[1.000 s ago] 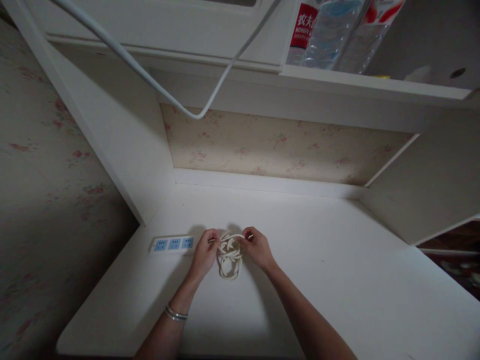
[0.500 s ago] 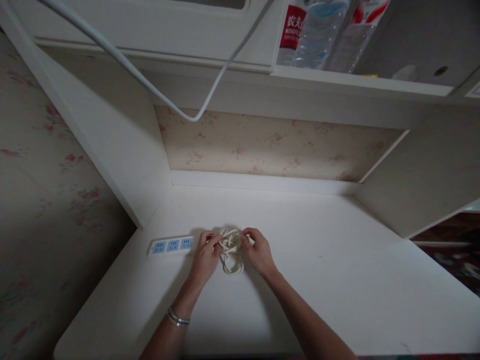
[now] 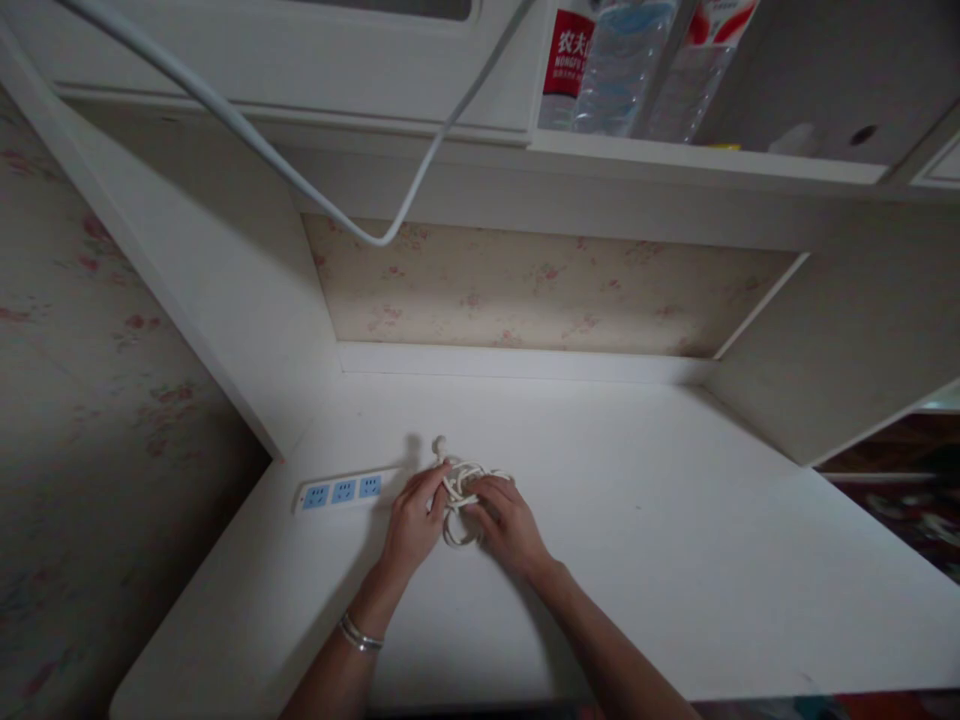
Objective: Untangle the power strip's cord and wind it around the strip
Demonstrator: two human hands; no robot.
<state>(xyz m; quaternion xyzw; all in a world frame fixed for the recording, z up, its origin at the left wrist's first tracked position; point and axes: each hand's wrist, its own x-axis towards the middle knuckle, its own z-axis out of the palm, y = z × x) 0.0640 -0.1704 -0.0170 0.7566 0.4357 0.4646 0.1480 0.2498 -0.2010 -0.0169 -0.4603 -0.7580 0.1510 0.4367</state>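
A white power strip (image 3: pixel 343 491) with blue sockets lies on the desk, to the left of my hands. Its off-white power cord (image 3: pixel 466 467) is bunched in tangled loops between them. My left hand (image 3: pixel 412 522) pinches the cord close below the plug (image 3: pixel 440 446), which sticks up past the fingertips. Over the right side of the bundle, my right hand (image 3: pixel 513 522) has its fingers curled around the loops. Its fingertips are partly hidden among the strands.
The white desk (image 3: pixel 645 580) extends to both sides, with panels left and right. A shelf (image 3: pixel 705 160) above holds several bottles, including a clear plastic bottle (image 3: pixel 626 70). A thick white cable (image 3: pixel 300 185) hangs down in front of the cabinet.
The plug has come into view above my left fingers. My right hand has shifted down and slightly left, over the cord loops. The view has shifted slightly.
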